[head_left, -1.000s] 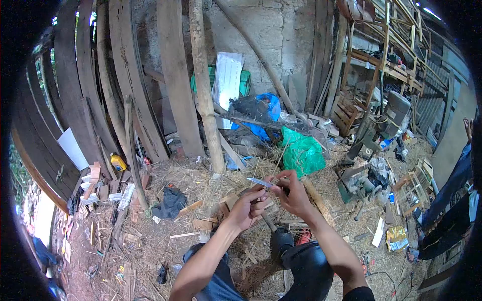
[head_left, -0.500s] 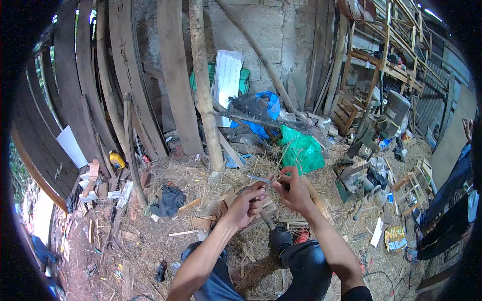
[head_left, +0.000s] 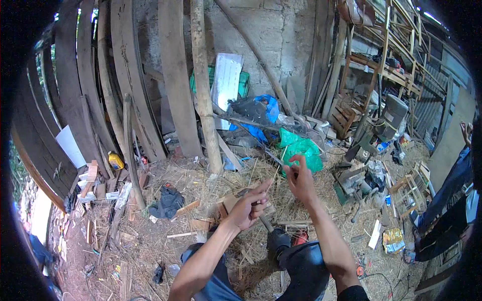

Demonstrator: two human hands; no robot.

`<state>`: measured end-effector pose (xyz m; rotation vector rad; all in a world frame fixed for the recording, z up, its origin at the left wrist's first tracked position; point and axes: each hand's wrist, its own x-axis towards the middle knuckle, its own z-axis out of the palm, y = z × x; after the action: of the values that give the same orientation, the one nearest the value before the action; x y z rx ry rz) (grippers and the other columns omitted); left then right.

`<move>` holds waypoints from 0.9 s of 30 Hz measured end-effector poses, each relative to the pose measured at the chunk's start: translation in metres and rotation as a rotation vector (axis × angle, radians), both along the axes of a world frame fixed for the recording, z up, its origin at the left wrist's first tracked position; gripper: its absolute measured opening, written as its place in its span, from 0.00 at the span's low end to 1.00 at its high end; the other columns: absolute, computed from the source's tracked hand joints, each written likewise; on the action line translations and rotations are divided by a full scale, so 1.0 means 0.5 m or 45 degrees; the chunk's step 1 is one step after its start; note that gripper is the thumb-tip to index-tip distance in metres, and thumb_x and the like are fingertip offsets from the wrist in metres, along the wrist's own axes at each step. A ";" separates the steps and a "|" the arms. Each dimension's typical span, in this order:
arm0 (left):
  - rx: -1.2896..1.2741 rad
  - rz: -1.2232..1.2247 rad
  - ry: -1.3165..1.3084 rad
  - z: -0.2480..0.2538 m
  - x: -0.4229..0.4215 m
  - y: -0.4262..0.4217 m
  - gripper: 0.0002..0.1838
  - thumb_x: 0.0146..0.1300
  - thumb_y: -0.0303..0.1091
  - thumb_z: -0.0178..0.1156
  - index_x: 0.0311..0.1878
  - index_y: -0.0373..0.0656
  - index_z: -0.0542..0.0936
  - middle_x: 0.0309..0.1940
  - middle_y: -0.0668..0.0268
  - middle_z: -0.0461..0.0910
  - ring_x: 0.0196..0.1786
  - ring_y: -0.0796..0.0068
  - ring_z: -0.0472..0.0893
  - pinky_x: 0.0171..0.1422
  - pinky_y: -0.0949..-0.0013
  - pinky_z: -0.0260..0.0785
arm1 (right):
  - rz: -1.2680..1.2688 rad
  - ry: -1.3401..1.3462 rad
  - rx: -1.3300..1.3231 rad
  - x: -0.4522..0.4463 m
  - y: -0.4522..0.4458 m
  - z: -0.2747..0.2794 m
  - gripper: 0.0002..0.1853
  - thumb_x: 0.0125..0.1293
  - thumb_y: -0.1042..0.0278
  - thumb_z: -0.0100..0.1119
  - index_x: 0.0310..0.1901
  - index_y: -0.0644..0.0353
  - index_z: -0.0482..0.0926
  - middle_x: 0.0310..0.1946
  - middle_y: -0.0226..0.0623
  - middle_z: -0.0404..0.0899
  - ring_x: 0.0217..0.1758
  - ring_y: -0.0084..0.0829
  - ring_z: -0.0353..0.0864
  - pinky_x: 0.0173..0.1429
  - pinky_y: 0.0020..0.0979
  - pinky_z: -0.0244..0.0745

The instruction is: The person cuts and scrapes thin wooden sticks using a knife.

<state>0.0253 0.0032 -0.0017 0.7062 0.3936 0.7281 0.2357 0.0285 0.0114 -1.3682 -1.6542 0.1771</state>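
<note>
A thin, shiny blade (head_left: 274,157) points up and to the left from the fingertips of my right hand (head_left: 302,183), which is closed on it. To its left and slightly lower, my left hand (head_left: 248,207) has its fingers curled, with the index finger pointing up and right. A thin pale stick (head_left: 270,186) appears at that fingertip, though its grip is partly hidden. My two hands are apart, above the straw-covered ground between my knees and a green plastic bag (head_left: 303,153).
A wooden pole (head_left: 205,105) stands ahead. A black plastic bag (head_left: 168,202) and a yellow bottle (head_left: 116,161) lie to the left. On the right are a metal machine (head_left: 390,116), a gold wrapper (head_left: 393,240) and another person's legs (head_left: 444,193).
My right hand has moved up and right with the blade, away from my left hand. The left index finger has extended, and the blade now points up more steeply.
</note>
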 end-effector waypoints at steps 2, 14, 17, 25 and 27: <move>0.052 -0.037 0.015 -0.002 0.000 -0.002 0.28 0.68 0.30 0.47 0.71 0.51 0.59 0.28 0.77 0.59 0.20 0.91 0.52 0.19 0.85 0.42 | 0.100 0.069 0.053 -0.005 -0.009 -0.003 0.14 0.65 0.73 0.56 0.46 0.60 0.61 0.14 0.37 0.67 0.14 0.24 0.60 0.20 0.30 0.51; 0.016 -0.030 0.112 -0.003 -0.003 -0.003 0.27 0.66 0.29 0.48 0.69 0.50 0.62 0.26 0.78 0.58 0.19 0.90 0.51 0.19 0.84 0.41 | 0.242 0.068 0.036 0.003 -0.015 -0.020 0.14 0.66 0.71 0.56 0.48 0.58 0.62 0.16 0.43 0.72 0.16 0.32 0.67 0.23 0.34 0.58; 0.022 -0.023 0.162 0.006 -0.009 -0.014 0.27 0.66 0.29 0.48 0.69 0.49 0.62 0.26 0.78 0.59 0.19 0.90 0.51 0.19 0.83 0.42 | 0.150 0.328 0.213 0.053 0.032 -0.057 0.14 0.66 0.71 0.56 0.49 0.59 0.62 0.16 0.39 0.70 0.17 0.27 0.65 0.23 0.32 0.58; 0.042 0.058 0.176 0.000 -0.008 -0.006 0.26 0.66 0.28 0.47 0.68 0.52 0.64 0.24 0.78 0.58 0.17 0.91 0.52 0.18 0.85 0.42 | 0.319 0.671 -0.122 -0.012 -0.026 -0.041 0.18 0.70 0.58 0.52 0.54 0.60 0.68 0.20 0.26 0.69 0.20 0.16 0.61 0.24 0.24 0.54; 0.048 0.003 0.193 -0.005 -0.003 -0.013 0.26 0.67 0.29 0.47 0.69 0.52 0.62 0.24 0.76 0.60 0.17 0.91 0.54 0.18 0.85 0.45 | 0.375 0.901 -0.194 -0.009 -0.023 -0.027 0.18 0.70 0.55 0.52 0.54 0.59 0.70 0.22 0.25 0.70 0.20 0.15 0.61 0.23 0.23 0.54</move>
<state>0.0237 -0.0035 -0.0041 0.7996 0.5204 0.6877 0.2314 0.0172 -0.0021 -0.9892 -1.2346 0.8693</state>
